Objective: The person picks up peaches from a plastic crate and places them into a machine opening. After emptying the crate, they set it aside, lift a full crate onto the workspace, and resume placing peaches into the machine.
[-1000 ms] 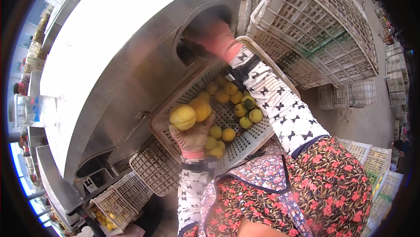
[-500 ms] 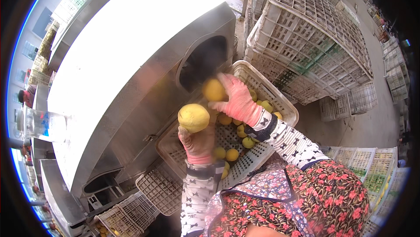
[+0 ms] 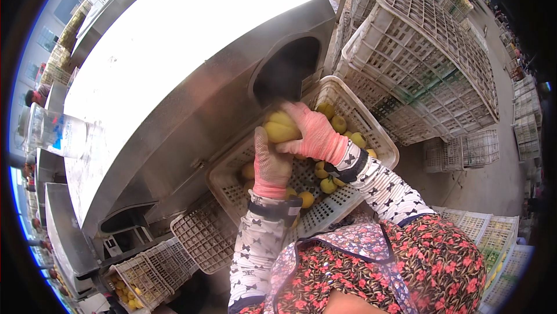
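A greenish-yellow, smooth, round fruit (image 3: 281, 126) is held between my two gloved hands, above a white plastic crate. My right hand (image 3: 318, 133), in a pink glove, curls over its right side with thumb and fingers bent. From below and left, my left hand (image 3: 271, 163) presses against it, fingers pointing up. Whether a second fruit sits behind the first, I cannot tell. Under my hands the crate (image 3: 380, 140) holds several yellow and green fruits (image 3: 339, 122), partly hidden by my arms.
A large metal machine housing (image 3: 174, 99) with a dark oval opening (image 3: 287, 70) stands at the crate's far left side. Stacked crates (image 3: 426, 62) rise at the right. An upturned crate (image 3: 203, 236) lies lower left, near another crate with yellow fruit (image 3: 126, 293).
Half a second ago each hand held a separate yellow fruit, apart from each other. My hands have since come together, with one fruit plainly visible between them. The view has shifted slightly.
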### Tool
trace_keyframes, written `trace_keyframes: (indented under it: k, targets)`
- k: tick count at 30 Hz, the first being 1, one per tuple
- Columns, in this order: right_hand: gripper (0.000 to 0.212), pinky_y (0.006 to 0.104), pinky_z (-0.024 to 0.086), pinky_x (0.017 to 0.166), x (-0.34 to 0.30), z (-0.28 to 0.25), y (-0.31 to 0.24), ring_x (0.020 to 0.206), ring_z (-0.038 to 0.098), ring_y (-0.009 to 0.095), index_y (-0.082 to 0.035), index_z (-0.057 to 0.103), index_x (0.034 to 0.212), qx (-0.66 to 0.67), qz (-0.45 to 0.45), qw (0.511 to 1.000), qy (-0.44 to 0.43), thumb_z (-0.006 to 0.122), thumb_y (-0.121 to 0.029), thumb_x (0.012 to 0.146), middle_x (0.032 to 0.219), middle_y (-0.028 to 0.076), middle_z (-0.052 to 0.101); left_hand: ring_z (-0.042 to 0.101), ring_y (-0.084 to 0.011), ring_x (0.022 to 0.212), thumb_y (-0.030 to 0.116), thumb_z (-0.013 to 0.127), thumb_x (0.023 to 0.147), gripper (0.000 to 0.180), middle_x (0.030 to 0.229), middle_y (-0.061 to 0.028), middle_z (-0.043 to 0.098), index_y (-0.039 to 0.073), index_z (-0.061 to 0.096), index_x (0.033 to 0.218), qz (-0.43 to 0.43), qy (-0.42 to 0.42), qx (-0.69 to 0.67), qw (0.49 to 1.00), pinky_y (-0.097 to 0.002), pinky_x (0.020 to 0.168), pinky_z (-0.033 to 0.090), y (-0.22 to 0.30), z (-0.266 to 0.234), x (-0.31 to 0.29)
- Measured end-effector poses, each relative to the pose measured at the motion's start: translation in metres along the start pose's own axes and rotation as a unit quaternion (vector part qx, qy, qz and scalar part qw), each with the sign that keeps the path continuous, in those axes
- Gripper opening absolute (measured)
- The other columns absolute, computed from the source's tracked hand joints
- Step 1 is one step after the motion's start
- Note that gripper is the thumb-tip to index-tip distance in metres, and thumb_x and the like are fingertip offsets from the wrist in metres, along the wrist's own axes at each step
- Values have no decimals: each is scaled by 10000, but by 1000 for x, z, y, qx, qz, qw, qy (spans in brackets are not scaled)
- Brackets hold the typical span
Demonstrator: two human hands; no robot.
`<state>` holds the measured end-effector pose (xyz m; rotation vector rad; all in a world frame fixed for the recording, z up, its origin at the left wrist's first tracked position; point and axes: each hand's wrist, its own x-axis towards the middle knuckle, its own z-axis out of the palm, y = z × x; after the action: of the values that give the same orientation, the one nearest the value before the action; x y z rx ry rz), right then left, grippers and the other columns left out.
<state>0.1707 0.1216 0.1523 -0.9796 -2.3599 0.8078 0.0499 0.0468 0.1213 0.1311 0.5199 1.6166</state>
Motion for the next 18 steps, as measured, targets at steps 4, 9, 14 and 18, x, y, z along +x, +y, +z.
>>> trace_keyframes:
  k: [4,9,14,18]
  targets:
    - [921,415,521,841,49,-7,17,994,625,389,62,436,1320,-156,231,960,-23,708,-593,733,1150,286,566,532,-273,1155,515,532,919,597,1280,-117,557,37,531,1278,-28,43,262,964,-415,1006,408,-29,-96,20]
    - [926,409,506,894,117,7,81,1079,592,389,-16,322,1421,-110,96,971,189,744,-485,742,1293,277,473,531,-271,1173,525,655,805,681,1235,-141,593,18,557,1249,-153,87,636,751,-383,1002,405,-96,-208,1]
    - [618,392,479,913,5,28,116,1023,605,358,-54,510,1298,61,112,988,85,713,-330,785,1177,191,585,384,-398,1288,481,723,673,756,1384,-221,433,59,548,1275,-277,-55,856,432,-492,1061,334,-140,-258,-4]
    - [494,397,499,866,-45,99,195,985,614,338,-77,565,1208,-105,122,980,-115,690,-306,787,1087,191,624,152,-468,1394,610,683,660,833,1519,-186,253,158,536,1345,-272,-155,902,296,-594,1105,199,-158,-273,4]
